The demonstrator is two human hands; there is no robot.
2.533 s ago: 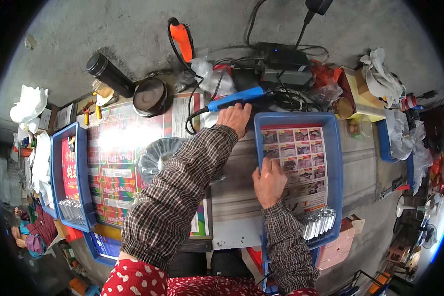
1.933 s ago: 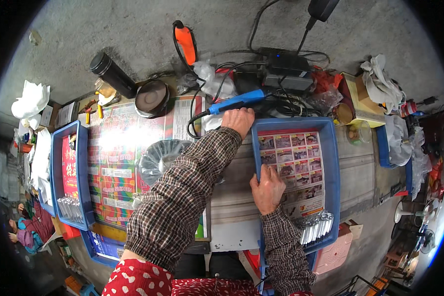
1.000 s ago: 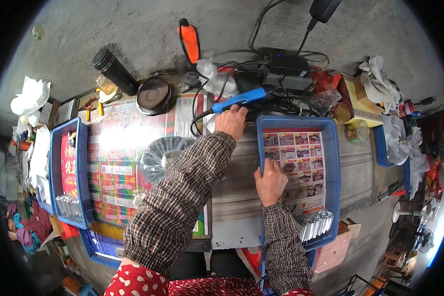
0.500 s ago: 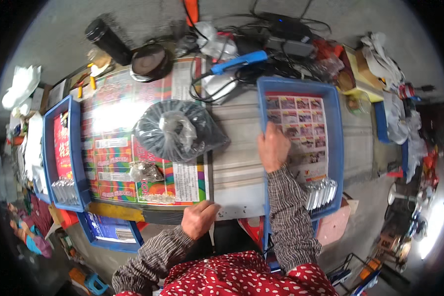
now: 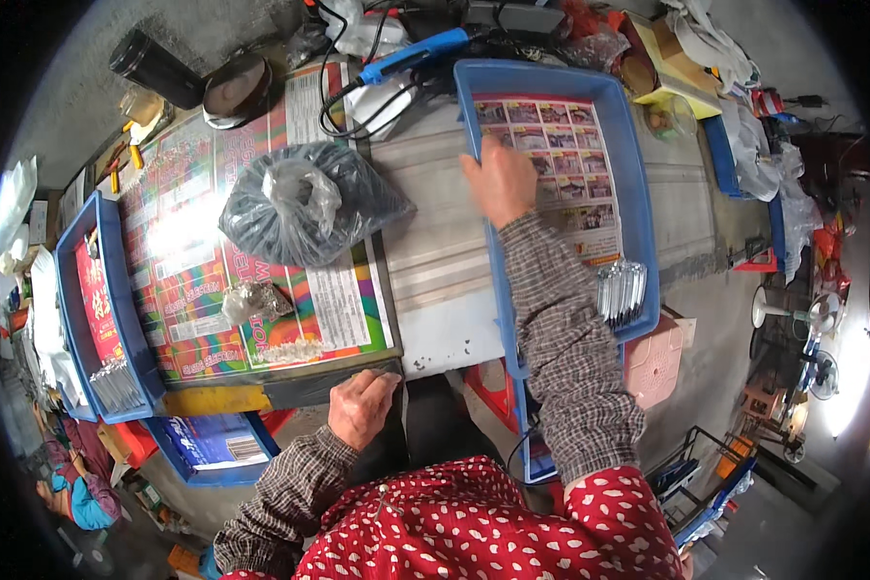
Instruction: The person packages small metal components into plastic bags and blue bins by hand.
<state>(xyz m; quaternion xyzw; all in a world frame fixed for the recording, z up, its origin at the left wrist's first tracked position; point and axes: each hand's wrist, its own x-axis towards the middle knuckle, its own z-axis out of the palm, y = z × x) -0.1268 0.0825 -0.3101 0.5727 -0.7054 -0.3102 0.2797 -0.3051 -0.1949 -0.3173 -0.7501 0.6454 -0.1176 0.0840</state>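
Note:
My right hand (image 5: pixel 501 180) lies on the left part of a blue tray (image 5: pixel 638 193) lined with a printed sheet, fingers curled over the tray's left rim. A bundle of thin silvery rods (image 5: pixel 622 291) lies in the tray's near right corner. My left hand (image 5: pixel 361 406) grips the near edge of the table (image 5: pixel 454 261), fingers bent over a dark strip. A clear plastic bag of dark small parts (image 5: pixel 304 203) lies on colourful printed paper (image 5: pixel 203 280) between the hands. A blue-handled corded tool (image 5: pixel 414 55) lies at the far edge.
A second blue tray (image 5: pixel 82 300) with a red sheet and metal rods stands at the left. A small clear bag (image 5: pixel 249 302) lies on the paper. A dark cylinder (image 5: pixel 153 68) and round lidded pot (image 5: pixel 235 89) stand far left. Cables and clutter fill the far edge and right side.
My left hand has let go of the blue-handled tool at the far edge and drawn back to the table's near edge, uncovering the bag of dark parts. The view has tilted downward.

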